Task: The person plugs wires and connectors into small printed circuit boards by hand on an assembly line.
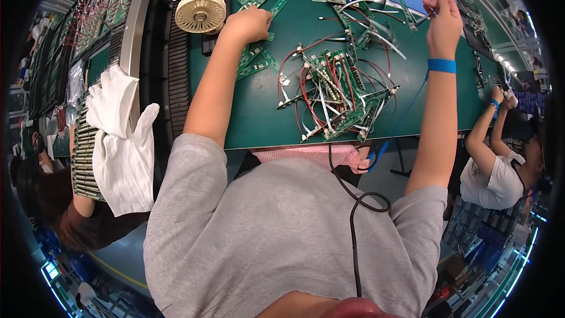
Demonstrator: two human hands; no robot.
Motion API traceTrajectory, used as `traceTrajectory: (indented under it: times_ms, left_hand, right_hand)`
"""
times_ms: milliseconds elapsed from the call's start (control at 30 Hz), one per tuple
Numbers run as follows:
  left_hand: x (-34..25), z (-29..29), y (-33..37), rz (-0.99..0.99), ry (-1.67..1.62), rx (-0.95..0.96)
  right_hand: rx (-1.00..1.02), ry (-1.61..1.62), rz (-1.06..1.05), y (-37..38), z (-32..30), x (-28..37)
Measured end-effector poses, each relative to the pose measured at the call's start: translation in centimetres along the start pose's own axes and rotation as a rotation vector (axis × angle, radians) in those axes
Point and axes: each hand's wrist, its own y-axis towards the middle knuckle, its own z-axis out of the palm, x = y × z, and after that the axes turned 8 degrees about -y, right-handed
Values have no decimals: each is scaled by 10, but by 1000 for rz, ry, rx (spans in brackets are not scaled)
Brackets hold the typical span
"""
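Fingers of the left hand (250,23) were curled together on a small green circuit board (254,1) at the far edge of the green desk (259,118), beside a cream fan (200,12). Right hand (444,20) was raised, fingers pinched on a thin tool (425,17). A heap of wired boards (335,91) lay between both arms.

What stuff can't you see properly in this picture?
Head view, the only one:
- Left hand: its fingers curl under onto the green boards, so whatever it grips is hidden.
- Right hand: it pinches a thin tool, too small to tell its kind.
- Wire pile: boards and wires are tangled, so they can't be counted.
- Fan: its base is hidden behind the disc.
- Table: far side bent and blurred by the rim.
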Motion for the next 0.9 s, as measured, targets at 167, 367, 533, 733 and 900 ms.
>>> traceTrajectory:
  times_ms: [167, 367, 533, 733, 900]
  left_hand:
    - [1, -1, 5, 62, -49, 8]
    - [-28, -25, -12, 72, -474, -80]
    - [-59, -41, -39, 472, -1048, -176]
    - [-91, -43, -68, 601, -1559, -63]
    - [-110, -40, -90, 676, -1678, -71]
  right_hand:
    - [116, 194, 41, -7, -8, 45]
    - [318, 143, 103, -46, 4, 78]
    - [443, 14, 210, -87, 24, 98]
    - [582, -187, 307, -117, 40, 119]
    - [616, -168, 337, -125, 42, 119]
